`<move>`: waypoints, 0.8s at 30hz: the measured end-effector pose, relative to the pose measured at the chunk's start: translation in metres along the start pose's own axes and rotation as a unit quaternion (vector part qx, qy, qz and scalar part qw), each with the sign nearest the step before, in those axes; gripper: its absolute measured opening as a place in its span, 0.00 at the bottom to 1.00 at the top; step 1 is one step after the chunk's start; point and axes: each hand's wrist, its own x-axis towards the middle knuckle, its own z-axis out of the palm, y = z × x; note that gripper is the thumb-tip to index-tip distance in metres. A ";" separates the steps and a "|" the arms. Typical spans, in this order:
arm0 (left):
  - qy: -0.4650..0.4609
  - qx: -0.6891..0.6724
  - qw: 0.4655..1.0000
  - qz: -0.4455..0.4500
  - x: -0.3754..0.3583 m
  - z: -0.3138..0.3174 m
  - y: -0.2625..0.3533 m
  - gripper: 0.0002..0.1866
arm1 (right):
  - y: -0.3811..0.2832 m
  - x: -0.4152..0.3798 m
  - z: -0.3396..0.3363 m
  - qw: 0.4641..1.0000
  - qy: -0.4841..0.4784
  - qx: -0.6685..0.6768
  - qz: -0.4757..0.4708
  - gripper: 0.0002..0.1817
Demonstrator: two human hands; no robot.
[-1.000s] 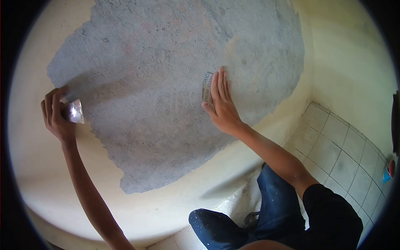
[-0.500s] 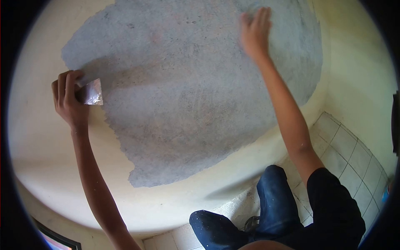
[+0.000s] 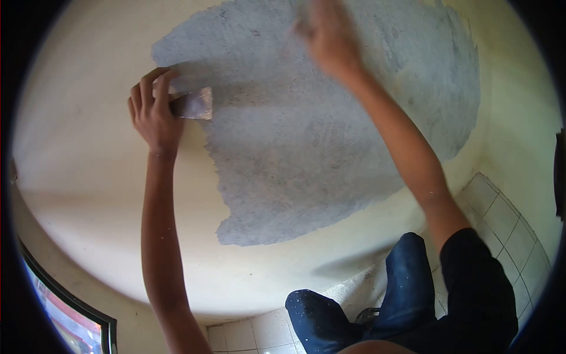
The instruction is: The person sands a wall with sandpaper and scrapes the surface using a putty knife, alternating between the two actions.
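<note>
A large grey patch [image 3: 306, 141] with ragged edges covers part of the cream wall [image 3: 88, 153] in front of me. At the patch's left edge, my left hand [image 3: 154, 109] is closed around a putty knife [image 3: 196, 105]. Its wide metal blade points to the right and shows whitish residue along the end. My right hand [image 3: 331, 41] is raised at the top of the view, over the upper part of the patch. Motion smears its fingers, and I cannot make out whether anything is in them.
Below the wall lies a tiled floor [image 3: 501, 218], with my bent knees in blue jeans [image 3: 407, 277] close to the wall. On the right a second wall [image 3: 513, 112] forms a corner. A dark-framed opening [image 3: 109, 330] shows at lower left.
My right hand has swept left across the top of the patch. The view has shifted, so the patch and my left hand with the putty knife appear farther right.
</note>
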 end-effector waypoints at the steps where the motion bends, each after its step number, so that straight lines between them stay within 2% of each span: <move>1: -0.006 0.009 1.000 0.000 0.000 0.001 -0.001 0.26 | 0.025 0.019 -0.008 0.991 0.026 -0.080 0.106 0.41; 4: -0.012 0.020 1.000 0.002 0.002 0.003 -0.003 0.25 | -0.022 -0.004 0.014 0.989 0.100 -0.044 0.095 0.55; 5: -0.009 0.018 1.000 0.007 0.002 0.003 -0.004 0.26 | -0.055 -0.029 0.021 0.997 0.068 0.027 0.014 0.53; 6: -0.005 0.015 1.000 0.010 0.000 0.002 -0.003 0.26 | -0.091 -0.064 0.010 0.992 -0.050 0.064 -0.092 0.52; 7: -0.004 0.009 1.000 0.005 -0.004 0.001 0.001 0.26 | -0.111 -0.089 0.002 0.962 -0.166 0.101 -0.193 0.51; 10: 0.003 0.001 1.000 0.019 -0.002 -0.002 0.002 0.25 | -0.076 -0.106 0.014 0.876 -0.233 0.076 -0.415 0.53; 12: 0.008 0.003 1.000 0.015 -0.003 0.001 0.000 0.24 | -0.055 -0.046 -0.016 0.918 -0.179 -0.040 -0.351 0.50; 14: 0.012 0.014 1.000 0.008 -0.002 0.001 0.002 0.24 | 0.007 -0.001 -0.002 0.984 -0.040 -0.064 -0.159 0.52; 16: 0.008 0.018 1.000 0.006 -0.003 0.001 0.002 0.24 | 0.050 0.035 -0.019 0.998 0.018 -0.057 0.010 0.41; 19: 0.013 0.012 1.000 0.006 -0.001 0.002 0.004 0.24 | 0.005 0.005 0.003 0.994 0.072 -0.051 0.060 0.54; 21: 0.016 0.008 1.000 0.012 -0.001 0.001 0.002 0.24 | -0.054 -0.054 0.007 0.998 -0.016 0.017 -0.059 0.51; 22: 0.017 0.006 1.000 0.013 -0.002 0.000 0.002 0.24 | -0.086 -0.090 0.000 0.990 -0.102 0.002 -0.092 0.53; 23: 0.019 0.004 1.000 0.016 -0.004 0.000 0.002 0.24 | -0.100 -0.124 -0.003 0.974 -0.165 0.064 -0.144 0.54; 24: 0.021 0.003 1.000 0.019 -0.004 0.001 0.001 0.24 | -0.101 -0.137 -0.006 0.957 -0.200 0.030 -0.209 0.54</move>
